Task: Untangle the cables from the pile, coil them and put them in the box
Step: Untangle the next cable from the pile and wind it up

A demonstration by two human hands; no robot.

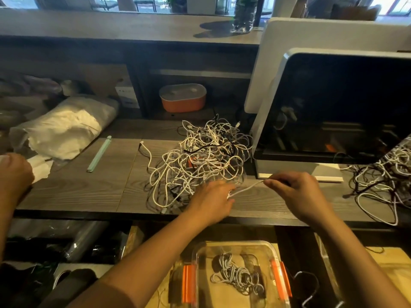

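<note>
A tangled pile of white and black cables lies on the wooden counter. My left hand grips one end of a white cable at the pile's near edge. My right hand pinches the same cable a short way to the right, and the stretch between them is taut. Below the counter sits a clear plastic box with orange clips, holding coiled white cables.
A monitor stands right of the pile, with a second cable heap beside it. A plastic-wrapped bundle, a green stick and another person's hand are on the left. An orange container sits behind.
</note>
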